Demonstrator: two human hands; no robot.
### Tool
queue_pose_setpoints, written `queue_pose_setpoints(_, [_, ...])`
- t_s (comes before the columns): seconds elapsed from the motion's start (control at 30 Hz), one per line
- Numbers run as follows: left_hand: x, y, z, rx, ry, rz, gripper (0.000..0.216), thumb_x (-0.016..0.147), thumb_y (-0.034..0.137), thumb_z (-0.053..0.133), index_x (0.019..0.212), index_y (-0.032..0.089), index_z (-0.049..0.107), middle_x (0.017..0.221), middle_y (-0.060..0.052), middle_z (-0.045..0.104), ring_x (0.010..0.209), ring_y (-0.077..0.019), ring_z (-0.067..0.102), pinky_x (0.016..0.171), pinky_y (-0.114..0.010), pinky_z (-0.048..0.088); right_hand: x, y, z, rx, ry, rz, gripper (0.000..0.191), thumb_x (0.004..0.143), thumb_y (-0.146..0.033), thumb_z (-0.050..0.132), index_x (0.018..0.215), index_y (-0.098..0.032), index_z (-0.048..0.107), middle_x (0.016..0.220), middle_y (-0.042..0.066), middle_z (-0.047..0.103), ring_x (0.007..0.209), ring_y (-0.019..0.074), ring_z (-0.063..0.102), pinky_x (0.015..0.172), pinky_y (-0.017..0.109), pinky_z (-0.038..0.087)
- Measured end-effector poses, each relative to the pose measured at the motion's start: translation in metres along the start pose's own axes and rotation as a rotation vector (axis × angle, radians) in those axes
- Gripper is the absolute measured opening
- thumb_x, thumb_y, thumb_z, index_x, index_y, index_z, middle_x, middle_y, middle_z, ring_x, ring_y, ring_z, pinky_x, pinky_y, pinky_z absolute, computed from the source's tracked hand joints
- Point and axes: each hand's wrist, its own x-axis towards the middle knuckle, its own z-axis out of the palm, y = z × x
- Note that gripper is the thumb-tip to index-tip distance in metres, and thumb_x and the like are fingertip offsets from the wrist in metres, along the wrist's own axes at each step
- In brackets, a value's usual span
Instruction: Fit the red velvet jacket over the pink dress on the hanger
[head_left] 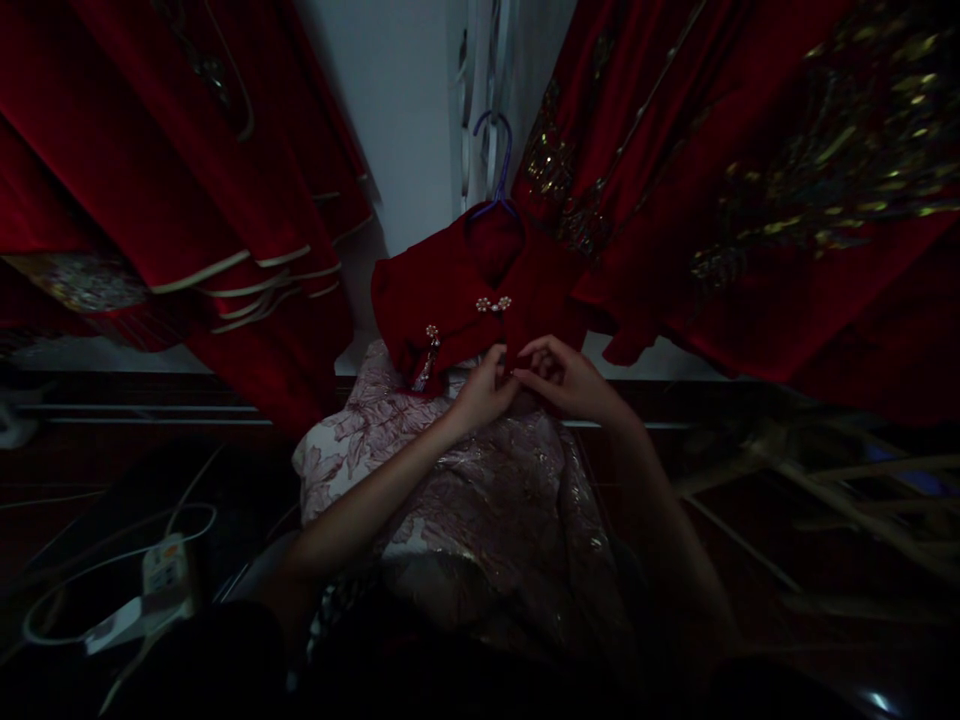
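Red jacket (459, 290) — fingers (541, 344) close by

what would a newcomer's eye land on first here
Probably the bright red cloth garment on a purple hook-topped hanger, upper centre, with sparkling flower-shaped clasps on its front. Next, the bare left hand and right hand close together at its lower front. Gold sequins glint at upper right.

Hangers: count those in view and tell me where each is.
1: the purple hanger sits in the neck of the red top, hook upward. Others may be hidden.
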Motion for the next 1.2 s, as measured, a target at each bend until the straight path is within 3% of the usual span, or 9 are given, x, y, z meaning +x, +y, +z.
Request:
queue_pose_setpoints(0.13, [0.002,0.015,0.000,-0.072,0.112,0.020,0.026,0.091,0.039,0.050,0.104,0.017,0.052,0.081,0.000,0.063,0.071,-0.0102,0.061,0.067,-0.020,0.049,-0.004,-0.011,-0.009,-0.031,0.036,-0.012,0.036,0.076,-0.040,0.070,0.103,-0.022,0.057,0.084,0.001,0.054,0.067,0.0100,0.049,0.055,0.022,0.039])
queue_pose_setpoints(0.33, [-0.003,0.013,-0.006,0.123,0.166,0.133,0.022,0.092,0.033,0.050,0.102,0.018,0.062,0.086,-0.002,0.066,0.078,-0.0119,0.063,0.071,-0.022,0.051,-0.005,-0.015,-0.005,-0.081,0.077,-0.014,0.030,0.068,-0.020,0.071,0.093,-0.022,0.053,0.076,-0.002,0.056,0.060,0.0083,0.049,0.053,0.021,0.039])
queue_pose_setpoints(0.4, [-0.001,0.013,-0.011,0.280,0.216,0.216,0.019,0.090,0.029,0.054,0.102,0.020,0.064,0.098,-0.004,0.066,0.091,-0.0149,0.063,0.083,-0.029,0.052,-0.004,-0.014,-0.003,-0.033,0.112,0.003,0.029,0.067,-0.015,0.067,0.089,-0.022,0.050,0.073,-0.004,0.055,0.059,0.0082,0.050,0.052,0.021,0.040])
queue_pose_setpoints(0.53, [0.011,0.007,-0.026,0.628,0.498,0.316,0.041,0.084,0.029,0.061,0.124,0.024,0.053,0.136,-0.011,0.043,0.129,-0.0261,0.041,0.110,-0.048,0.034,-0.004,-0.012,-0.001,0.046,0.096,0.018,0.032,0.065,-0.015,0.067,0.089,-0.022,0.046,0.072,-0.004,0.055,0.061,0.0089,0.053,0.052,0.021,0.040])
queue_pose_setpoints(0.63, [0.019,-0.010,-0.037,0.680,0.537,0.296,0.058,0.085,0.025,0.057,0.138,0.021,0.036,0.144,-0.015,0.028,0.136,-0.0288,0.030,0.114,-0.050,0.028,-0.004,-0.014,-0.002,0.086,0.080,0.008,0.033,0.067,-0.016,0.066,0.092,-0.023,0.046,0.077,-0.003,0.055,0.064,0.0091,0.053,0.053,0.021,0.039])
queue_pose_setpoints(0.8, [0.017,-0.038,-0.054,0.726,0.495,0.206,0.050,0.086,0.017,0.049,0.135,0.018,0.039,0.132,-0.016,0.040,0.127,-0.0273,0.039,0.110,-0.047,0.033,-0.005,-0.024,-0.003,0.102,0.014,-0.060,0.037,0.076,-0.018,0.061,0.112,-0.026,0.055,0.090,0.001,0.056,0.070,0.0107,0.052,0.056,0.023,0.041])
queue_pose_setpoints(1.0, [0.008,-0.040,-0.073,0.672,0.594,0.151,0.022,0.094,0.029,0.044,0.112,0.019,0.051,0.113,-0.011,0.049,0.109,-0.0212,0.052,0.098,-0.037,0.044,-0.005,-0.025,0.000,0.050,-0.082,-0.088,0.018,0.079,-0.020,0.060,0.095,-0.024,0.066,0.090,0.002,0.055,0.068,0.0093,0.050,0.055,0.023,0.039])
queue_pose_setpoints(1.1, [0.009,-0.040,-0.082,0.650,0.685,0.110,0.025,0.092,0.032,0.048,0.114,0.018,0.047,0.117,-0.012,0.048,0.099,-0.0182,0.056,0.090,-0.033,0.047,-0.004,-0.020,0.007,0.085,-0.100,-0.052,0.017,0.080,-0.022,0.059,0.096,-0.022,0.065,0.087,0.001,0.056,0.066,0.0082,0.050,0.054,0.023,0.039])
queue_pose_setpoints(1.2, [0.014,-0.044,-0.093,0.672,0.622,0.046,0.031,0.085,0.029,0.059,0.112,0.019,0.046,0.114,-0.010,0.050,0.090,-0.0167,0.058,0.083,-0.032,0.049,-0.003,-0.017,0.013,0.097,-0.095,-0.033,0.017,0.079,-0.021,0.058,0.095,-0.022,0.064,0.089,0.001,0.059,0.066,0.0080,0.051,0.055,0.023,0.041])
